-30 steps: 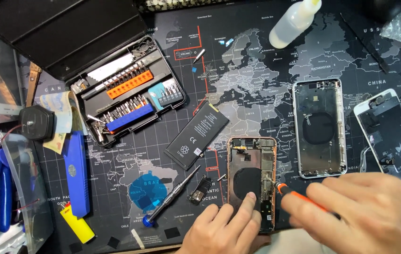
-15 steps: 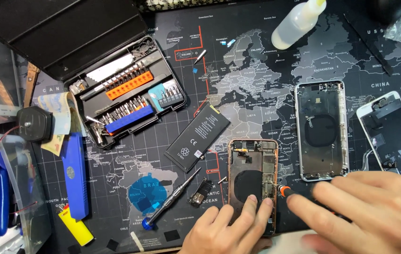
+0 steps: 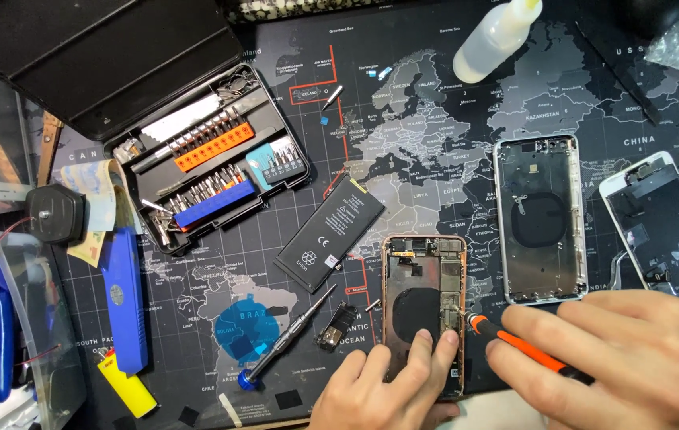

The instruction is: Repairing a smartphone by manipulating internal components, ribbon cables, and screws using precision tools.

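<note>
- Left hand (image 3: 387,390) at the bottom edge, fingers spread flat, pressing the lower end of the opened phone chassis (image 3: 424,306) onto the map-printed mat (image 3: 435,127) on the worktop.
- Right hand (image 3: 634,362) at the lower right, closed around an orange-and-black screwdriver (image 3: 526,349), tip touching the chassis's right edge at mid-height.
- Just left of the chassis: a small black part (image 3: 336,326), a blue-capped screwdriver (image 3: 284,338) and a round blue disc (image 3: 245,333).
- Loose black battery (image 3: 330,232) lying tilted, just up-left of the chassis.
- Silver rear housing (image 3: 540,219) just to the right, near the right hand; screen assembly (image 3: 662,231) beyond it at the right edge.
- Open bit case (image 3: 212,155) well apart, upper left; white squeeze bottle (image 3: 495,40) at the top.
- Bare mat between battery, bottle and silver housing.
</note>
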